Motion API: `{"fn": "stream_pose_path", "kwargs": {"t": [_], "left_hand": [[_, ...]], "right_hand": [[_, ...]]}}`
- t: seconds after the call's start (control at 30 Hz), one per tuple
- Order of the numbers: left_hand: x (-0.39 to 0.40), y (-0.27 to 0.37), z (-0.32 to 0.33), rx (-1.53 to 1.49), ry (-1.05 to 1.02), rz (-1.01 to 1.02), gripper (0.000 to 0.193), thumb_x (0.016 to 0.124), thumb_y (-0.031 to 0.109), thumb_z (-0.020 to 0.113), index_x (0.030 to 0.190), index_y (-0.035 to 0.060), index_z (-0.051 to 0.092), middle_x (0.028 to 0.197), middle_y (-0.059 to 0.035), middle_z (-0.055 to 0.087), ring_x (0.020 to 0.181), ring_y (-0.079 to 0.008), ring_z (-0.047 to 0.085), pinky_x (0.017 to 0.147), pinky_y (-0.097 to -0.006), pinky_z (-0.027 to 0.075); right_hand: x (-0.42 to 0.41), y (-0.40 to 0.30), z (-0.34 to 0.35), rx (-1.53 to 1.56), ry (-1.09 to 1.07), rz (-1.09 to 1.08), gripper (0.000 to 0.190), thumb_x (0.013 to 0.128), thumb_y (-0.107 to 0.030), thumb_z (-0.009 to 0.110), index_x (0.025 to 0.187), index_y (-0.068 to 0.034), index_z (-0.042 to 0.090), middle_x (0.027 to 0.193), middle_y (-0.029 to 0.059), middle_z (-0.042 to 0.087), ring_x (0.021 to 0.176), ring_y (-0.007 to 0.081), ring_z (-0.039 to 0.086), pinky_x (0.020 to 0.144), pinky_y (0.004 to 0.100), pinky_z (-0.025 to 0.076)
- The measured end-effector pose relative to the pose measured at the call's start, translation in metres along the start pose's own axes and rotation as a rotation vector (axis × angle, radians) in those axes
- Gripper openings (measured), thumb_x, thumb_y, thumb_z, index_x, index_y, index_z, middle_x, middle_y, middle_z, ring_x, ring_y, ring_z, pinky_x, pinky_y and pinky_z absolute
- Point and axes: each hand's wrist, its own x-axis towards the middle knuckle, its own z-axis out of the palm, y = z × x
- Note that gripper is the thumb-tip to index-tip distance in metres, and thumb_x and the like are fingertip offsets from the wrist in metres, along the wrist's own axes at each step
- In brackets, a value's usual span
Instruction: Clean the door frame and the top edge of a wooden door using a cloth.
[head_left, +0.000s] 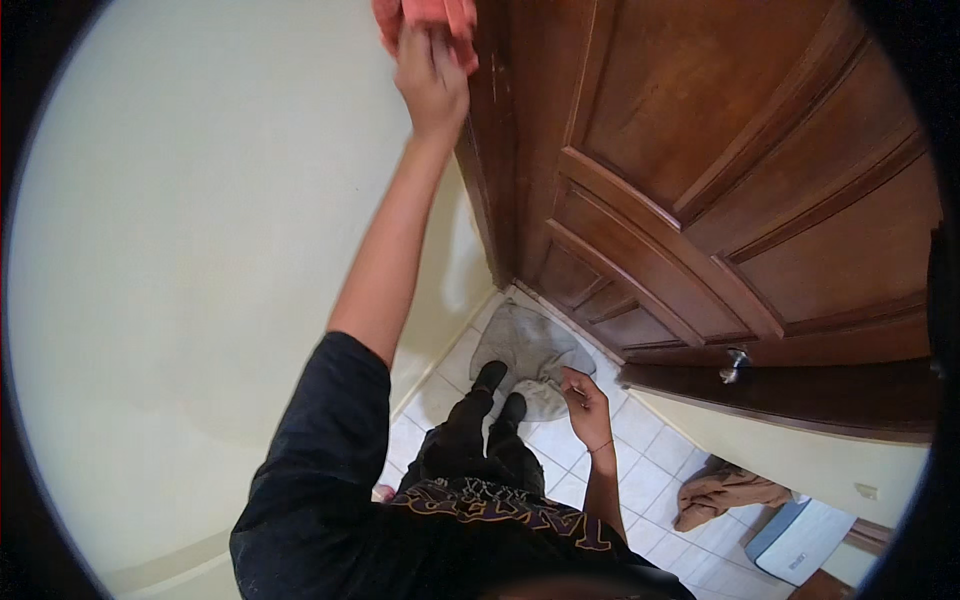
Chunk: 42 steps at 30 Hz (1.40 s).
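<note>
My left hand (435, 79) is raised high, its fingers shut on a coral-red cloth (431, 11). The cloth is cut by the top edge of the view and slightly blurred. It lies against or close to the dark wooden door frame (491, 150), beside the pale wall (210, 225); contact cannot be made out. To the right of the frame stands a closed brown panelled wooden door (637, 187). Down at my side, my right hand (589, 409) hangs with loosely bent fingers and nothing visible in it.
A crumpled grey floor cloth (525, 337) lies on white tiles (559, 442) at my feet. The door has a metal knob (735, 365). At lower right are a brown cloth (724, 495) and a grey-white box-shaped object (802, 540). A light switch (866, 491) is on the wall.
</note>
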Motion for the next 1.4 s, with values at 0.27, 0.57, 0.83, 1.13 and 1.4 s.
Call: {"fn": "stream_pose_path", "kwargs": {"t": [0.27, 0.57, 0.83, 1.13, 1.4], "left_hand": [[-0.080, -0.027, -0.016, -0.153, -0.058, -0.324, 0.019, 0.099, -0.003, 0.049, 0.114, 0.0000, 0.060, 0.094, -0.0156, 0.068, 0.074, -0.0310, 0.062, 0.074, -0.0373, 0.051], [-0.144, -0.040, -0.025, -0.071, -0.107, -0.167, 0.024, 0.095, -0.001, 0.052, 0.117, -0.0006, 0.061, 0.109, -0.0214, 0.066, 0.099, -0.0419, 0.064, 0.085, -0.0420, 0.052], [-0.277, -0.079, -0.039, -0.076, -0.071, -0.211, 0.020, 0.098, -0.001, 0.049, 0.114, -0.0047, 0.059, 0.093, -0.0171, 0.065, 0.082, -0.0293, 0.062, 0.075, -0.0358, 0.050], [-0.401, -0.105, -0.035, -0.166, 0.013, -0.256, 0.031, 0.097, -0.001, 0.050, 0.127, -0.0034, 0.059, 0.106, -0.0193, 0.067, 0.096, -0.0331, 0.067, 0.087, -0.0366, 0.052], [-0.644, -0.184, -0.088, -0.105, -0.298, -0.248, 0.033, 0.098, 0.000, 0.053, 0.130, -0.0042, 0.058, 0.121, -0.0228, 0.066, 0.112, -0.0420, 0.064, 0.097, -0.0441, 0.049]], "right_hand": [[-0.001, 0.008, 0.026, 0.036, -0.046, 0.070, 0.031, 0.098, -0.001, 0.060, 0.128, -0.004, 0.066, 0.112, 0.0070, 0.070, 0.103, 0.0136, 0.066, 0.092, 0.0298, 0.053], [0.042, 0.007, 0.053, 0.096, -0.012, 0.072, 0.034, 0.098, 0.002, 0.057, 0.130, -0.004, 0.064, 0.114, 0.0054, 0.070, 0.107, 0.0131, 0.065, 0.093, 0.0273, 0.050], [0.086, 0.098, 0.060, 0.060, -0.058, 0.036, 0.032, 0.102, -0.002, 0.055, 0.133, -0.002, 0.061, 0.122, 0.0049, 0.067, 0.111, 0.0107, 0.060, 0.097, 0.0263, 0.046], [0.154, 0.231, 0.063, 0.026, 0.041, -0.033, 0.029, 0.099, -0.002, 0.057, 0.127, -0.003, 0.065, 0.112, 0.0015, 0.068, 0.102, 0.0094, 0.061, 0.090, 0.0243, 0.048], [0.178, 0.347, 0.063, 0.034, 0.083, -0.036, 0.026, 0.103, -0.013, 0.059, 0.127, -0.004, 0.067, 0.116, 0.0015, 0.068, 0.104, 0.0086, 0.059, 0.094, 0.0255, 0.045]]}}
